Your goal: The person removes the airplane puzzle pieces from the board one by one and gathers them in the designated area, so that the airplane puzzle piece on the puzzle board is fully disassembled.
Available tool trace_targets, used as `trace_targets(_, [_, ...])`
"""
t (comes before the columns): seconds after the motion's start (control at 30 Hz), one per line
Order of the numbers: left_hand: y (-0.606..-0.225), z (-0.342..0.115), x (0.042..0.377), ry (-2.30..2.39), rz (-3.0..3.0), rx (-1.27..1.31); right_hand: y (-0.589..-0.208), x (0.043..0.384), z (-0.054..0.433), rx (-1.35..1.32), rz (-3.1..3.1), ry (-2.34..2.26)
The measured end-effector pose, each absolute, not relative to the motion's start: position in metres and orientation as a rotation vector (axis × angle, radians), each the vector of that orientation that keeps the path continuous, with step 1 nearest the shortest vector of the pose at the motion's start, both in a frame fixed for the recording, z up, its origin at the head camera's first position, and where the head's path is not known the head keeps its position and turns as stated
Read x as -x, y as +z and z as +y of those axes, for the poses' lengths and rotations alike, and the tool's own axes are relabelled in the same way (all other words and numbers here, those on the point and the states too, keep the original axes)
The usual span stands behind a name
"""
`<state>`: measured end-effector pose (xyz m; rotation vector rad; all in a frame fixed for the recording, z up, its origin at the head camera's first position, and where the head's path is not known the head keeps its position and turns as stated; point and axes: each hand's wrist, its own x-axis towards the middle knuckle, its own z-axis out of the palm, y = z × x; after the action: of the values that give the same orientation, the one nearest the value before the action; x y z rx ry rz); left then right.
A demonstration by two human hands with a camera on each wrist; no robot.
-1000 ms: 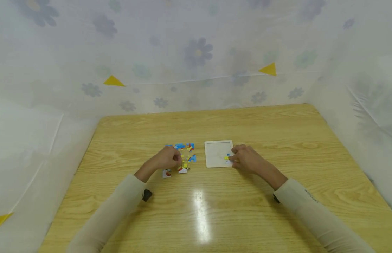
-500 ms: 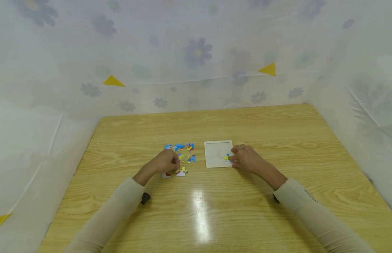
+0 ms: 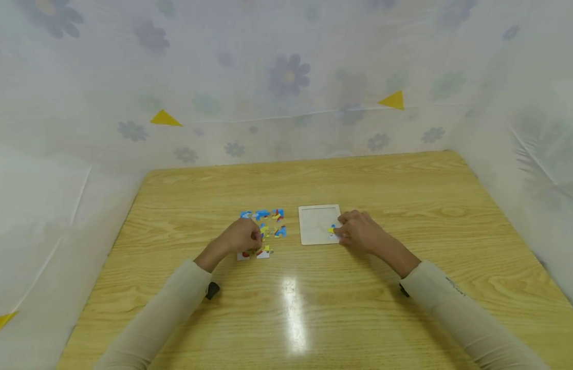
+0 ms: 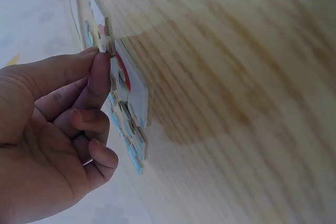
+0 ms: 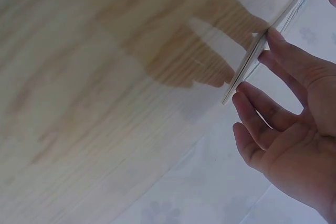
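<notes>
In the head view my left hand is over the group of flat jigsaw pieces. Its thumb and index finger pinch the edge of a white, red and yellow jigsaw piece, while the other fingers curl loosely in the left wrist view. Blue and yellow jigsaw pieces lie just beyond. At the right edge of the square puzzle tray, my right hand rests its thumb and fingertips. Its index finger touches a blue, yellow and white piece inside the tray's lower right corner.
A wooden table carries everything, with a bright light reflection near its front. Flower-patterned curtains enclose its back and sides, with yellow triangles on them. More pieces lie beneath the left fingers.
My left hand has shifted slightly left and toward me, and the pinched jigsaw piece has moved the same way. The right hand, the tray and the piece in it stay put.
</notes>
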<state>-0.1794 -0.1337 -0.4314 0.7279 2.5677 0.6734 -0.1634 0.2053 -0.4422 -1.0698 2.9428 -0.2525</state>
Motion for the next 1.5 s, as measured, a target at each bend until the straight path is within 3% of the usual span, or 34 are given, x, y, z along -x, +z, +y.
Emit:
trace_targets(0.5, [-0.424,-0.115,0.188,0.759,2.611,-0.773,-0.438,0.167,0.207,1.067,2.913,-0.272])
trace_targets(1.0, [-0.422,-0.039,0.208,0.725,2.538,-0.735,-0.441,0.17,0.214,1.105,2.91,-0.264])
trace_targets(1.5, [-0.43,0.022,0.211,0.632,2.53,-0.827,-0.438,0.174,0.221,0.977,2.895,-0.308])
